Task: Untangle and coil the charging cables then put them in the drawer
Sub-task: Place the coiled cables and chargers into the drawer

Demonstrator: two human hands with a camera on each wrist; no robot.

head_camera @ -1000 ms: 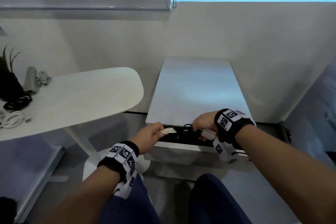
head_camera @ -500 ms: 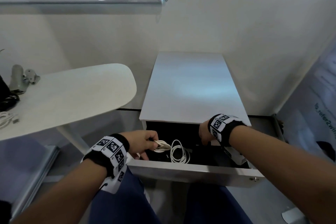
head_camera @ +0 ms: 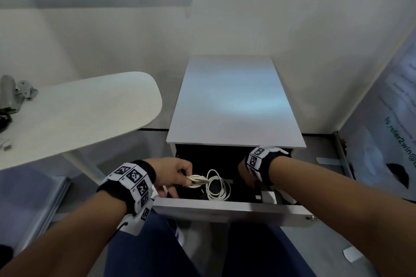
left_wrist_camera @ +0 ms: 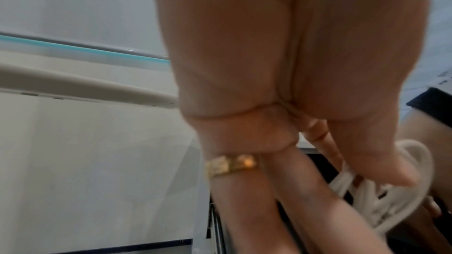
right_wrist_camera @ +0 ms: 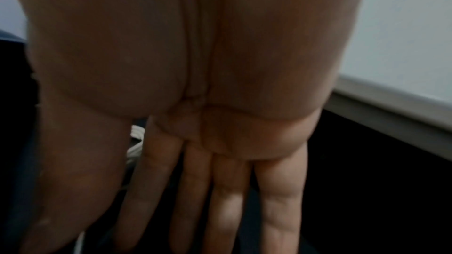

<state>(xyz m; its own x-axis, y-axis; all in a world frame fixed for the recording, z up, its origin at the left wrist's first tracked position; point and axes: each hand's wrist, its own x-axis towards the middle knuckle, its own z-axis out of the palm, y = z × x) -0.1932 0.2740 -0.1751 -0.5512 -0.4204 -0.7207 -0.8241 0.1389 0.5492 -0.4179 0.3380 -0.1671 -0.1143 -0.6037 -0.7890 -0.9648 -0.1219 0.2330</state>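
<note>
The white cabinet's top drawer point(head_camera: 225, 209) stands pulled out. My left hand point(head_camera: 185, 179) reaches in over its left end and pinches a bunched white cable point(head_camera: 195, 181) between thumb and fingers. In the left wrist view the cable point(left_wrist_camera: 391, 200) hangs under my thumb. White loops point(head_camera: 217, 189) lie just right of the bunch on the dark drawer floor. Whether they belong to the same cable I cannot tell. My right hand point(head_camera: 243, 171) is inside the drawer's right part, and its fingers point(right_wrist_camera: 220, 200) are straight and hold nothing.
The cabinet top point(head_camera: 234, 101) overhangs the back of the drawer. A white rounded table point(head_camera: 78, 108) stands at the left, with a plug point(head_camera: 6, 144), a black cable point(head_camera: 3, 119) and a grey object point(head_camera: 13, 92) at its far left. My knees point(head_camera: 146, 249) are under the drawer front.
The drawer has come out from nearly closed to wide open. My left hand has lowered the white cable into it. My right hand has left the drawer front and reached inside.
</note>
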